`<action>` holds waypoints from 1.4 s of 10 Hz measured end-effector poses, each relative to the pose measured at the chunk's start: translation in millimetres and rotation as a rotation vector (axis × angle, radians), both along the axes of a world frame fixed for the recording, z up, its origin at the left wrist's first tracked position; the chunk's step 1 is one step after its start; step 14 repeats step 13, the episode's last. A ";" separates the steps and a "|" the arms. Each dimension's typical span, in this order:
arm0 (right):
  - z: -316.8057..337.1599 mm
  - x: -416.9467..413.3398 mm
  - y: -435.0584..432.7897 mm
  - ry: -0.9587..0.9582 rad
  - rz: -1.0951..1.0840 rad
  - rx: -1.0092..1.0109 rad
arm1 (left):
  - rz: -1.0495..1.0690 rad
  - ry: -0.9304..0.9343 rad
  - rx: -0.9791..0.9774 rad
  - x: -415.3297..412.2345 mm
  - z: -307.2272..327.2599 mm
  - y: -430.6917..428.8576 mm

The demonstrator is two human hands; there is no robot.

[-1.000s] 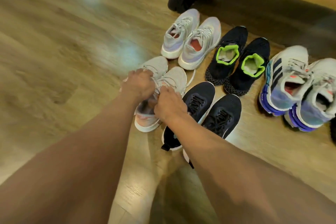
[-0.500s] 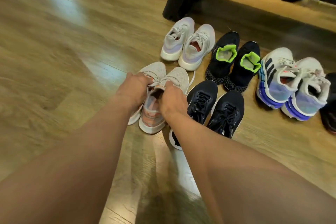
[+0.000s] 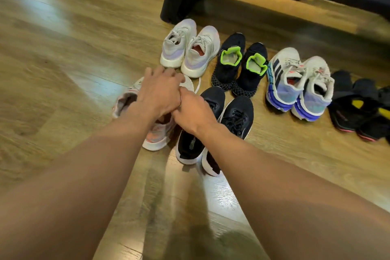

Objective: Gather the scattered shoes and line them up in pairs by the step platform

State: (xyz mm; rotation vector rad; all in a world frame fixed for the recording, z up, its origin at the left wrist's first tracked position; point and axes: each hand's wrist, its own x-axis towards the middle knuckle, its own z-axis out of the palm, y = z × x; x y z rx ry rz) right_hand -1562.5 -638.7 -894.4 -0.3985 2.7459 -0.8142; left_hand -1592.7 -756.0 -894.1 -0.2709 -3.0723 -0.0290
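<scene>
left hand (image 3: pixel 160 93): fingers spread, flat on pink-grey sneakers (image 3: pixel 157 133)
right hand (image 3: pixel 193 112): curled; grasp hidden, cannot tell
handling: likely light, soft knit; take by heel collar

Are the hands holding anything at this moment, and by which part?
Both hands are on the beige-and-pink pair. The left hand lies over them with fingers spread; the right hand is curled at the inner shoe's opening. A firm grip cannot be confirmed.
</scene>
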 end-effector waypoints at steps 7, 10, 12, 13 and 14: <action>-24.6 28.7 112.9 -0.114 0.006 0.446 | -0.178 -0.687 -0.231 30.5 11.1 102.7; -23.9 31.6 106.7 -0.188 -0.054 0.378 | -0.138 -0.741 -0.237 29.0 12.6 111.4; -11.3 33.9 115.1 -0.294 -0.043 0.193 | -0.148 -0.785 -0.073 24.8 -0.9 96.8; 7.5 21.5 127.0 -0.269 -0.184 0.049 | -0.078 -0.702 0.064 10.7 14.7 93.8; 7.5 21.5 127.0 -0.269 -0.184 0.049 | -0.078 -0.702 0.064 10.7 14.7 93.8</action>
